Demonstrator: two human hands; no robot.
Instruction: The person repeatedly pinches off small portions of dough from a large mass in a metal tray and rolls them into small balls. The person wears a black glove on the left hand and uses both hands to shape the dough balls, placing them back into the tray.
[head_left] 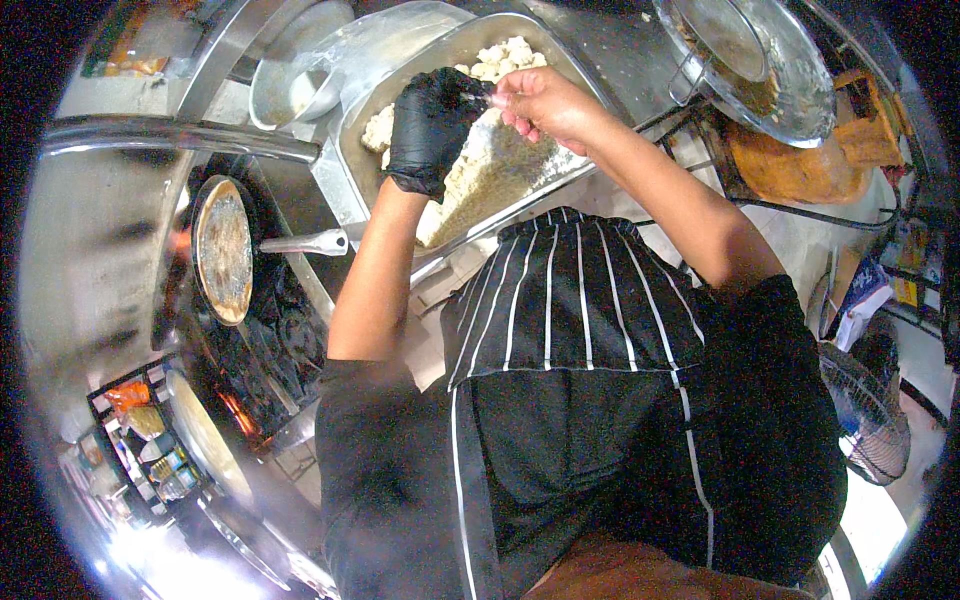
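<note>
Crowding steel counter: tray w/ crumbs, pan; fan nearby.

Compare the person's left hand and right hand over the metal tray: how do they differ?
The left hand wears a black glove; the right hand is bare. The left hand is spread over the pale crumbly food, while the right hand's fingers are pinched at the glove's fingertips. Both hover over the metal tray, touching each other.
</note>
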